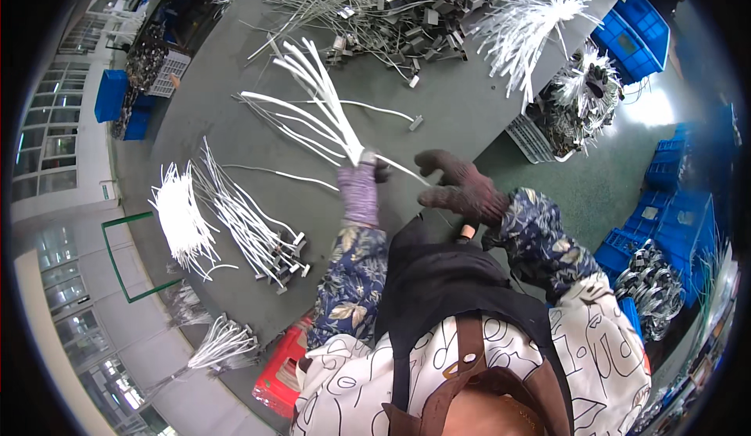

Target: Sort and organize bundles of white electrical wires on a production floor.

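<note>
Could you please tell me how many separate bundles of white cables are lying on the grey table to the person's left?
2 on the grey table: a fanned bundle at the far left and a longer bundle beside it, nearer the person. The left hand grips another; more may lie elsewhere.

- A bundle of white cables (313, 107) fans up and away over the grey table, its gathered end clamped in the gloved left hand (361, 190).
- One loose strand (403, 170) trails toward the dark-gloved right hand (461, 190), whose fingers are spread.
</note>
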A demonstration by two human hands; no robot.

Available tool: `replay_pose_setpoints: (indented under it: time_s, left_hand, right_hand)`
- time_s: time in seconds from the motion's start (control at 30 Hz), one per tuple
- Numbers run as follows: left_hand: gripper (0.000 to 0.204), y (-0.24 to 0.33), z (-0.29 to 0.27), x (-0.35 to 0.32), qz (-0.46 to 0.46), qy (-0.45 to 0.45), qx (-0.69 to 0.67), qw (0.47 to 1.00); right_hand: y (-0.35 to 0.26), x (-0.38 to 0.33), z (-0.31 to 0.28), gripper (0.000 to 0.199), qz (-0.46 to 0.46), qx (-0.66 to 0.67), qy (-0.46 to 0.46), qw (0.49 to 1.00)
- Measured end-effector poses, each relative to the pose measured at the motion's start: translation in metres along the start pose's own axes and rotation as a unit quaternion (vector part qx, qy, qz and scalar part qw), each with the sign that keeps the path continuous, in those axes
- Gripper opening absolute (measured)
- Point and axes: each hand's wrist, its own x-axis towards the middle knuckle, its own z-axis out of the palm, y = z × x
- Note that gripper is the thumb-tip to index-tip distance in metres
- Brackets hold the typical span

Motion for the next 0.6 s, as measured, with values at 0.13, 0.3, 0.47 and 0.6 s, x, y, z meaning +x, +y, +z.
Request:
replay_pose_setpoints:
  time_s: [0.13, 0.3, 0.47, 0.6]
  left_hand:
    - [0.023, 0.0, -0.073, 0.061, -0.049, -0.017, 0.059, 0.997]
    - [0.026, 0.018, -0.027, 0.051, -0.078, -0.021, -0.103, 0.991]
    - [0.02, 0.009, 0.029, 0.032, -0.138, -0.094, -0.287, 0.943]
    - [0.023, 0.003, 0.059, 0.022, -0.137, -0.092, -0.247, 0.955]
  right_hand:
    - [0.011, 0.09, -0.01, 0.062, -0.015, -0.183, 0.145, 0.972]
    - [0.021, 0.162, -0.034, 0.052, 0.095, -0.336, 0.149, 0.925]
    - [0.052, 0.081, -0.023, 0.039, 0.113, -0.057, 0.099, 0.987]
    - [0.059, 0.045, -0.027, 0.051, 0.012, -0.07, 0.243, 0.967]
